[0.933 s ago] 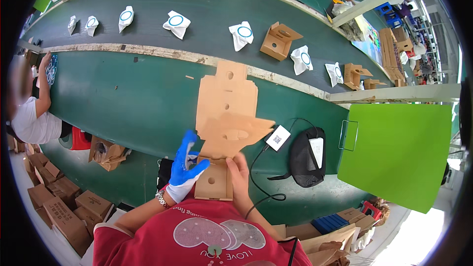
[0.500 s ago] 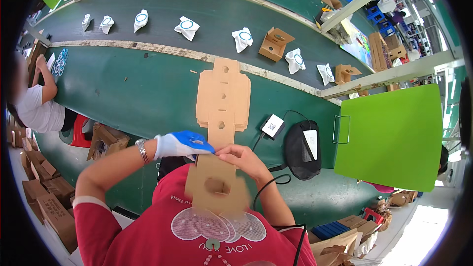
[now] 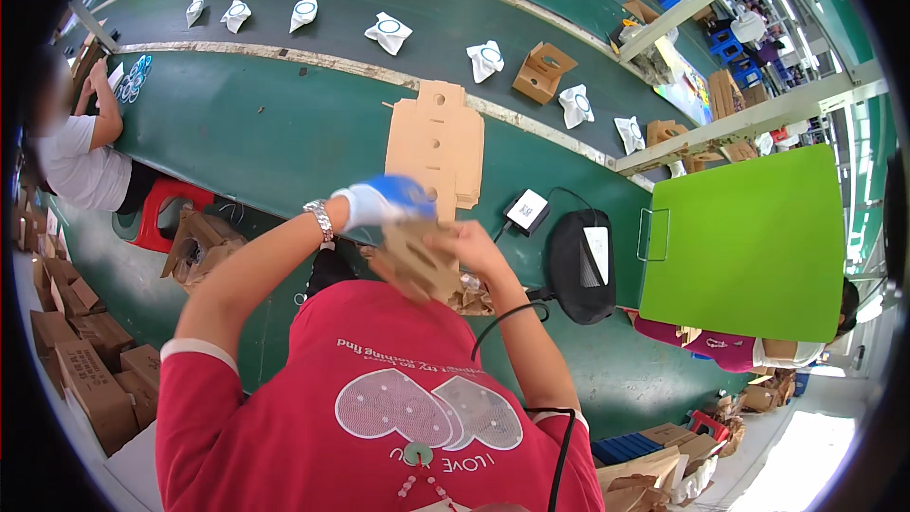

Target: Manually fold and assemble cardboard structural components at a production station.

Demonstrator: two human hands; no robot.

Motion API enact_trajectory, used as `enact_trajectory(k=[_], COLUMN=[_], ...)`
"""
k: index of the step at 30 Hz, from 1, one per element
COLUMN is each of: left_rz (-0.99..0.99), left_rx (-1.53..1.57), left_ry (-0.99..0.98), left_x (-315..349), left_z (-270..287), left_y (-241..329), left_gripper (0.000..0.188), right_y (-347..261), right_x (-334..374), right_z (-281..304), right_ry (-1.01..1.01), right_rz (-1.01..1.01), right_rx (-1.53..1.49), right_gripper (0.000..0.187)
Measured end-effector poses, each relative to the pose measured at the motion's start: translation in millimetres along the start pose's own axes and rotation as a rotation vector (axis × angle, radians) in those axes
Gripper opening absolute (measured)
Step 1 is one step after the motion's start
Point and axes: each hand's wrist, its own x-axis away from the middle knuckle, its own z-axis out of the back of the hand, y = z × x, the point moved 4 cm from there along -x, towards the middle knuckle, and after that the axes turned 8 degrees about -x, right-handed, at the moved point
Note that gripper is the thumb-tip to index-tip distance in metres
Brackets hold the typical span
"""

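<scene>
Between my hands, in front of my chest, is a brown cardboard box blank [image 3: 414, 261], partly folded and blurred by motion. At its upper left edge is my left hand [image 3: 391, 201], in a white and blue glove, closed on the cardboard. My bare right hand [image 3: 471, 246] grips its right side, fingers bent over the edge. Just beyond, a stack of flat cardboard blanks [image 3: 436, 147] with round holes and slots lies on the green table [image 3: 284, 142]. My hands cover the near end of that stack.
Several white wrapped pieces with blue rings [image 3: 389, 31] and an open cardboard box [image 3: 542, 73] are on the dark conveyor [image 3: 332, 14]. Right of the stack lie a white box-shaped device [image 3: 527, 210] and a black pouch [image 3: 580, 270] with cables. A green board [image 3: 749, 242] stands further right. Another person [image 3: 85, 152] sits left.
Both hands have lifted the cardboard blank away from my body, up toward the table. Its flaps have turned and folded, and the round hole no longer faces up plainly.
</scene>
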Motion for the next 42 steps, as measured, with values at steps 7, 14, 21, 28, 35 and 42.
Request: enact_trajectory(k=[7, 14, 21, 28, 35, 42], left_rz=[-0.118, -0.293, -0.316, -0.298, -0.185, -0.315], left_rx=[-0.223, -0.093, -0.052, -0.035, -0.192, -0.262], left_ry=[0.588, 0.665, 0.533, 0.854, 0.697, 0.581], left_x=[68.2, -11.5, -39.1, -14.5, -2.6, 23.3], left_z=[-42.0, -43.9, -51.3, -73.8, -63.7, -39.0], left_y=[-69.8, 14.2, 19.5, -18.1, -2.2, -52.5], left_gripper=[0.089, 0.129, 0.106, 0.092, 0.107, 0.091], right_y=[48.6, 44.5, 39.4, 36.0, 18.7, 3.6], right_x=[-31.0, -33.7, -28.5, -42.8, -57.7, -75.0], right_z=[1.8, -1.9, 11.4, 10.6, 13.3, -17.0], right_ry=[0.956, 0.957, 0.859, 0.748, 0.606, 0.167], right_rz=[0.317, 0.356, 0.326, 0.217, 0.189, 0.555], right_rx=[0.553, 0.531, 0.45, 0.593, 0.686, 0.752], right_gripper=[0.03, 0.028, 0.019, 0.021, 0.023, 0.013])
